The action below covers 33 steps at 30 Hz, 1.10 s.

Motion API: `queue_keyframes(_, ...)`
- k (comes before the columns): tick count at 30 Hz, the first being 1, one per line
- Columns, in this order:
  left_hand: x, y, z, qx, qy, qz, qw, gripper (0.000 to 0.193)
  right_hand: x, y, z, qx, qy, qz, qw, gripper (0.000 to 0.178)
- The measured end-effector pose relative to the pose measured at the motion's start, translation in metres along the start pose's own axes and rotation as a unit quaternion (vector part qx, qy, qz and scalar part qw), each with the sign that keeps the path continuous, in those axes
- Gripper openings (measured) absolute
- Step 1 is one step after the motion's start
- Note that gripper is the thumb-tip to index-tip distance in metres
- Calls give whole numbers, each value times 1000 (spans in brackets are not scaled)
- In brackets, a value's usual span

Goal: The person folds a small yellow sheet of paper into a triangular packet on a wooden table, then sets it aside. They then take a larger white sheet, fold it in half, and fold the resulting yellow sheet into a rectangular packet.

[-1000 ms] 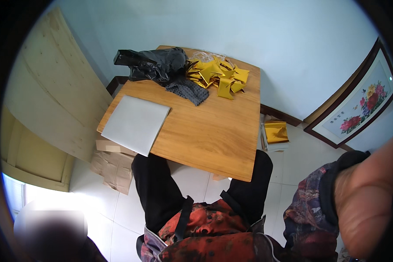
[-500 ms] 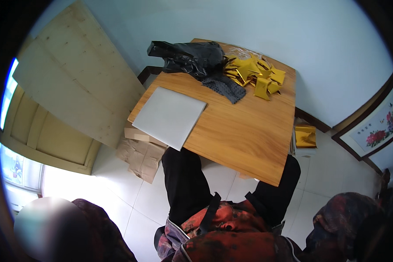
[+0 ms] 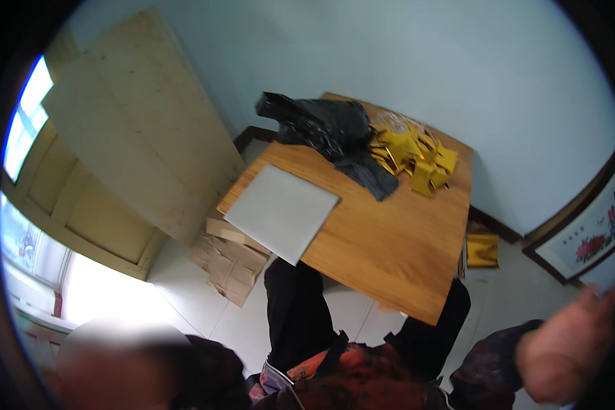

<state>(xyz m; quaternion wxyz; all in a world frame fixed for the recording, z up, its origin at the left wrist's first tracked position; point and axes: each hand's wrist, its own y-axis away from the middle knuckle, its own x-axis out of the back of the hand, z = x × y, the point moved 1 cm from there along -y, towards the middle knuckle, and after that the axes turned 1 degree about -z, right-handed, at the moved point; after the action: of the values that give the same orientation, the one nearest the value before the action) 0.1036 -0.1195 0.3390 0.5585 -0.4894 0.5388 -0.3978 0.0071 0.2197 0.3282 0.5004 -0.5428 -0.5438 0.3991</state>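
Holding right hand [image 3: 566, 350] and left hand [image 3: 116, 377] well apart, off the wooden table [image 3: 389, 253] — unable, through blur, to judge any grip.

Flat grey rectangular sheet [image 3: 282, 212]: lies on wooden table [image 3: 396, 253], left side, near corner overhanging. Gold shiny pieces [image 3: 424, 179]: heaped, far right.

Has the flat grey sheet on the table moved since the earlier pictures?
No. Against the wooden table, the flat grey sheet keeps its place, at the left, near corner at the front edge; the whole view has shifted.
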Motion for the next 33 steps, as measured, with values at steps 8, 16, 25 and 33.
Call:
queue_keyframes(8, 37, 271, -46, 664, -234, -90, 705, 16, -152, 149, 88, -275, -55, -408, 869, 30)
queue_keyframes(16, 84, 317, -38, 496, -472, -219, 695, 25, -268, 222, 134, -213, -58, -502, 836, 41)
queue_keyframes(25, 101, 308, -39, 542, -487, -161, 666, 26, -317, 239, 120, -151, 112, -504, 843, 45)
queue_keyframes(33, 133, 314, -75, 625, -476, -23, 618, 54, -319, 235, 121, -232, 69, -480, 843, 29)
